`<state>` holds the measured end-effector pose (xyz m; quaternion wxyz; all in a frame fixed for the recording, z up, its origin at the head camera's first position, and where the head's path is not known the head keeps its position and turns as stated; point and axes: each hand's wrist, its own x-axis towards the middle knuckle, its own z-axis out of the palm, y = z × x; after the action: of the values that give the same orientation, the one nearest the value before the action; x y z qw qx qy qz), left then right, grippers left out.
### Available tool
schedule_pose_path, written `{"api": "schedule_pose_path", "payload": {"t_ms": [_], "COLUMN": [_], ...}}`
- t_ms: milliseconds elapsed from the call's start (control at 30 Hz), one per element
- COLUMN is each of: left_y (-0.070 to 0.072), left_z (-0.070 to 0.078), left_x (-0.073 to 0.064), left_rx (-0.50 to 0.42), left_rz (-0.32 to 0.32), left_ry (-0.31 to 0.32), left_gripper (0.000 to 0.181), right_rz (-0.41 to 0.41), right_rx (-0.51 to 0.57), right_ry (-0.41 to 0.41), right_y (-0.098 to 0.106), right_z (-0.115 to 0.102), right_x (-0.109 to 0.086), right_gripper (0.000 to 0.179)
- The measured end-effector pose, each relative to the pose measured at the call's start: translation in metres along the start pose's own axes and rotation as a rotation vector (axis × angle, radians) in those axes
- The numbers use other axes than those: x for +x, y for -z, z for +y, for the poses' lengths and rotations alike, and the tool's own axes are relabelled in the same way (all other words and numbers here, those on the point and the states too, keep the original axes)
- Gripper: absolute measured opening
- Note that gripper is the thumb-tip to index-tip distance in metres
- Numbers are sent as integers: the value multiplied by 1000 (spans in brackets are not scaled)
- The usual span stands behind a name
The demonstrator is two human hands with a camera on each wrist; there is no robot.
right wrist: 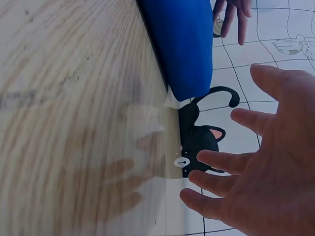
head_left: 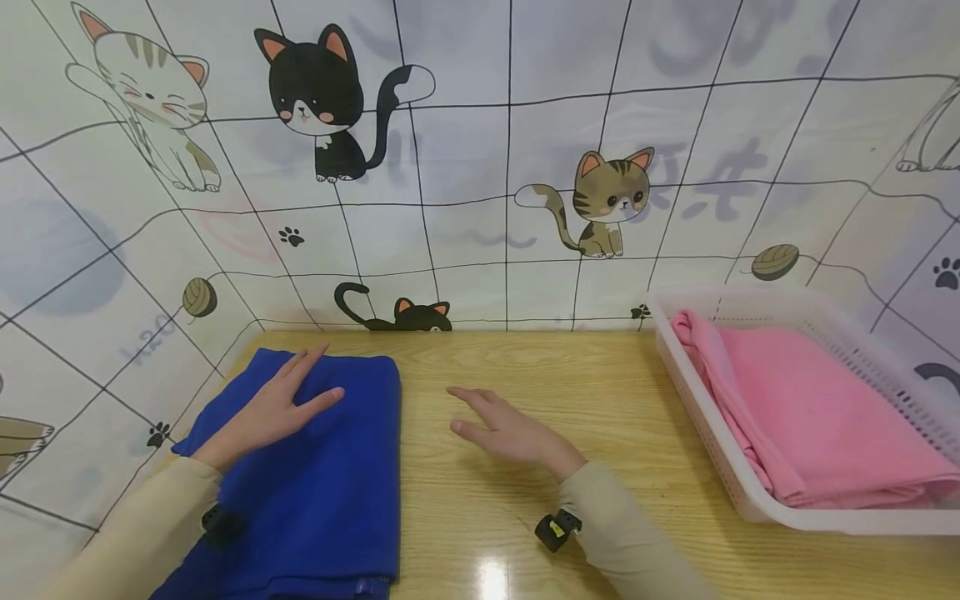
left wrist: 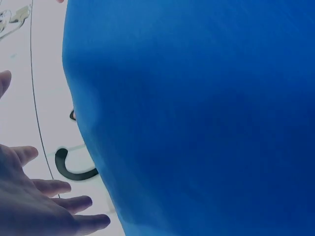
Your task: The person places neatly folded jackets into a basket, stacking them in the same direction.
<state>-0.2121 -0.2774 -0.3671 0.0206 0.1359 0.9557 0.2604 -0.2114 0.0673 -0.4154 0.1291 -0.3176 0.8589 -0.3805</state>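
A folded blue cloth (head_left: 330, 467) lies on the left side of the wooden table. Over its upper part hovers my left hand (head_left: 281, 404), fingers extended and holding nothing; the left wrist view also shows this hand (left wrist: 39, 201) apart from the blue cloth (left wrist: 197, 118). My right hand (head_left: 513, 429) is held above the bare wood to the right of the cloth, its fingers spread and nothing in them. In the right wrist view, the right hand (right wrist: 266, 157) is clear of the table surface, with the blue cloth (right wrist: 182, 44) farther off.
At the right stands a white plastic basket (head_left: 701, 392) with a folded pink cloth (head_left: 825, 408) inside. The wooden table (head_left: 465, 492) meets a wall covering (head_left: 465, 225) printed with cats and grid lines. Dark wrist cameras sit on both sleeves.
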Motion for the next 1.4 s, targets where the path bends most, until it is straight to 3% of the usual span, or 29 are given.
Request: {"api": "schedule_pose_path", "payload": {"t_ms": [233, 433, 567, 767, 1133, 1233, 1400], "left_y": [11, 16, 22, 28, 25, 25, 28], "left_z": [-23, -55, -77, -105, -126, -129, -131], "left_x": [-18, -35, -45, -59, -71, -72, -75], "left_rx": [31, 156, 199, 121, -107, -144, -200], "left_rz": [22, 72, 66, 22, -59, -88, -181], "left_ry": [22, 51, 101, 130, 25, 41, 123], "left_gripper": [84, 84, 86, 85, 89, 91, 89], "right_rz": [2, -19, -25, -22, -8, -10, -14], "right_rx": [10, 35, 52, 54, 12, 17, 27], "right_ry": [18, 19, 0, -17, 4, -1, -10], "right_y": [-13, -23, -26, -26, -33, -34, -33], "right_z": [-3, -5, -6, -7, -2, -3, -5], "right_x": [7, 11, 11, 10, 16, 16, 15], "right_gripper": [57, 56, 57, 58, 60, 61, 61]}}
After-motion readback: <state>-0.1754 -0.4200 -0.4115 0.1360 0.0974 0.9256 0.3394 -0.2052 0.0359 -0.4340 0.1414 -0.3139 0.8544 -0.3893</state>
